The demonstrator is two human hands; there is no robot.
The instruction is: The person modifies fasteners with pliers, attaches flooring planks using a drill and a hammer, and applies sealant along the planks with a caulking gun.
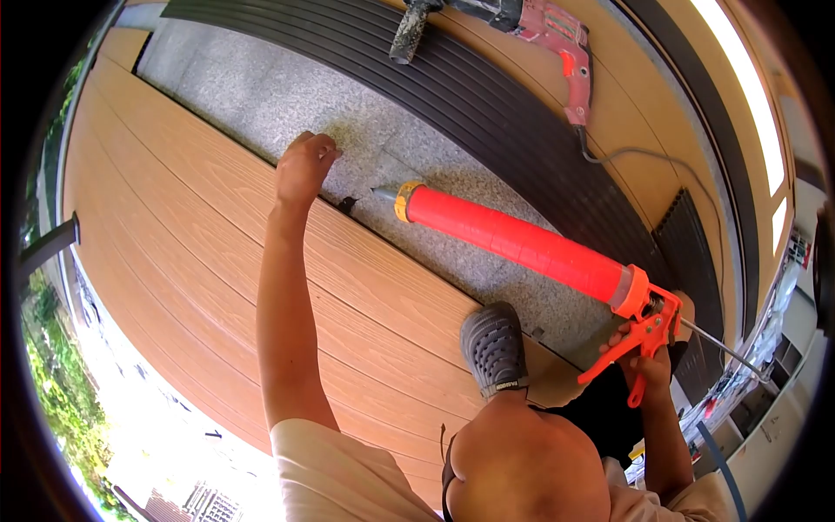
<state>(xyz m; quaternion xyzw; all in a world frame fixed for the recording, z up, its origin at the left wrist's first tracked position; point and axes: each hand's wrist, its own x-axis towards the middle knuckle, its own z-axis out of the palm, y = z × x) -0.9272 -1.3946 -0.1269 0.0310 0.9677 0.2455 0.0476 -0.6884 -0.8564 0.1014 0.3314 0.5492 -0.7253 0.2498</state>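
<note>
A red caulking gun (pixel 513 237) with an orange handle lies across the view, its grey nozzle pointing left over the strip of speckled grey floor (pixel 261 87). My right hand (pixel 644 361) is closed around its handle and trigger. My left hand (pixel 304 170) is above the edge of the brown wood-grain decking boards (pixel 200 183), its fingers curled together. Whatever those fingers may hold is too small to make out. Between the nozzle tip and the left hand, a small black clip (pixel 348 204) sits at the board edge.
Dark ribbed boards (pixel 452 87) run along the far side of the floor strip. A red and black rotary hammer (pixel 557 35) lies beyond them, its cord (pixel 670 153) trailing right. My foot in a grey clog (pixel 494 348) rests on the decking edge.
</note>
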